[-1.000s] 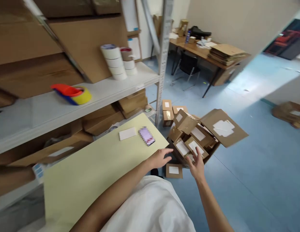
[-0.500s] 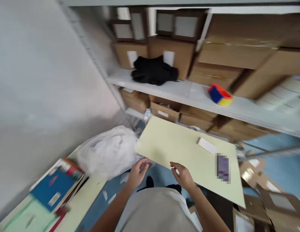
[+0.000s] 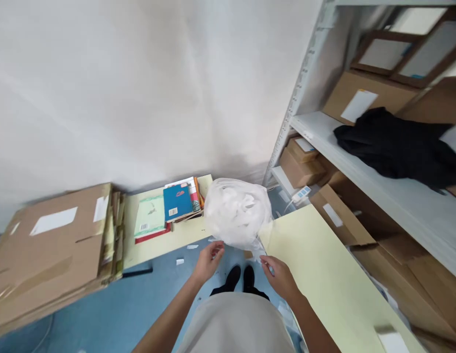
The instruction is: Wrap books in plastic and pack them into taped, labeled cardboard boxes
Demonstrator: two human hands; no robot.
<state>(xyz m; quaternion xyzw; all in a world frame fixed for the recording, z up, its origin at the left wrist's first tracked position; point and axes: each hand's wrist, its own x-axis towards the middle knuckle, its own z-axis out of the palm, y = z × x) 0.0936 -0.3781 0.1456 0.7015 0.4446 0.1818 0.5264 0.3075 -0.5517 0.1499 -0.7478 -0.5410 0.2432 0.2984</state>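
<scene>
My left hand (image 3: 209,262) is in the air in front of my body, its fingers loosely curled and apart with nothing in them. Just beyond it sits a clear plastic bag (image 3: 238,211) stuffed with white material, at the corner between two pale yellow tabletops. My right hand (image 3: 278,275) hovers by the near edge of the right tabletop (image 3: 316,255), also empty, with its fingers slightly bent and apart. Neither hand visibly touches the bag. A white box (image 3: 392,340) lies on the right tabletop, partly cut off by the frame.
On the left tabletop (image 3: 191,230) lie a blue book (image 3: 177,202) and a green booklet (image 3: 150,215). Flattened cardboard boxes (image 3: 55,245) are stacked further left. A shelf (image 3: 364,152) at right carries cartons and black cloth (image 3: 393,142). Paper scraps litter the blue floor (image 3: 139,304).
My view has swung left, bringing the wall, books and flattened cardboard into sight, while the coloured ring on the shelf has left the frame. Both hands keep nearly the same pose.
</scene>
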